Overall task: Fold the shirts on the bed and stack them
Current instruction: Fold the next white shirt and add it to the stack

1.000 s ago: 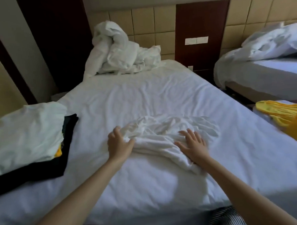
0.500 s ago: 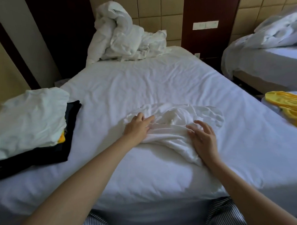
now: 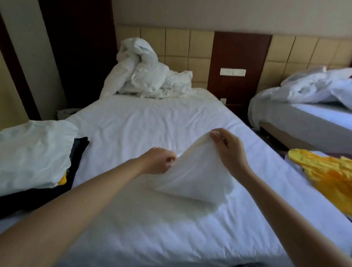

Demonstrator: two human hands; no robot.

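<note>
A white shirt point(image 3: 194, 176) is lifted off the middle of the white bed point(image 3: 151, 124), its lower part still trailing on the sheet. My left hand point(image 3: 158, 161) grips its left edge with curled fingers. My right hand point(image 3: 227, 146) pinches its top edge higher up. On the bed's left side lies a stack of folded shirts point(image 3: 30, 156), a pale white one on top, with yellow and black ones under it. A yellow shirt point(image 3: 332, 175) lies unfolded at the right edge.
A crumpled white duvet point(image 3: 145, 76) is heaped at the head of the bed against the tiled headboard. A second bed point(image 3: 310, 116) with rumpled bedding stands to the right across a narrow gap.
Both hands were pressing on the crumpled white shirt on the sheet. Now they have taken hold of it and raised it off the bed. The camera has tilted upward.
</note>
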